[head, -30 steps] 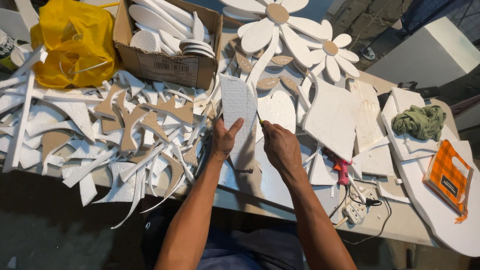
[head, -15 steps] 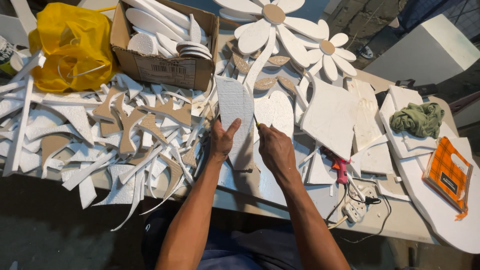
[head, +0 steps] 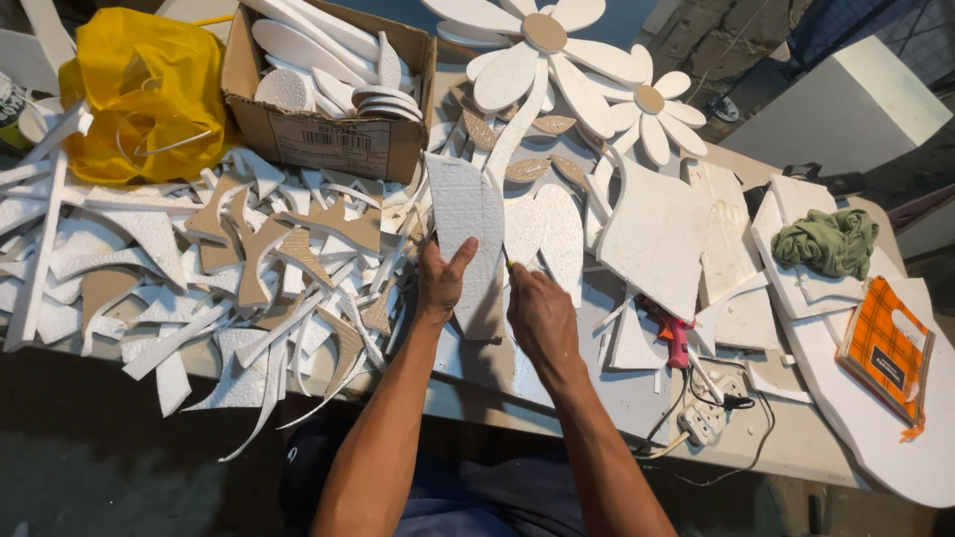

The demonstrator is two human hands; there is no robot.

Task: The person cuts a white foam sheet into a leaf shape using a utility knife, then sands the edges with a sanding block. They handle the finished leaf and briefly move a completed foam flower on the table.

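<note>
My left hand (head: 443, 283) grips a long white foam piece (head: 466, 224) with a rounded lower end, holding it on edge above the table. My right hand (head: 537, 313) is closed on a small cutting tool with a yellow tip (head: 508, 264) that touches the foam piece's right edge. Both hands work at the table's front middle. The tool's handle is hidden inside my fist.
Foam and cardboard offcuts (head: 199, 268) cover the left half of the table. A cardboard box (head: 328, 134) of foam petals and a yellow plastic bag (head: 139, 94) stand behind. Foam flowers (head: 557, 60), a red glue gun (head: 678, 338), a power strip (head: 711, 418), a green rag (head: 831, 239) and an orange box (head: 885, 348) lie right.
Both hands and the foam piece stay in about the same place. My right hand has shifted slightly along the piece's right edge.
</note>
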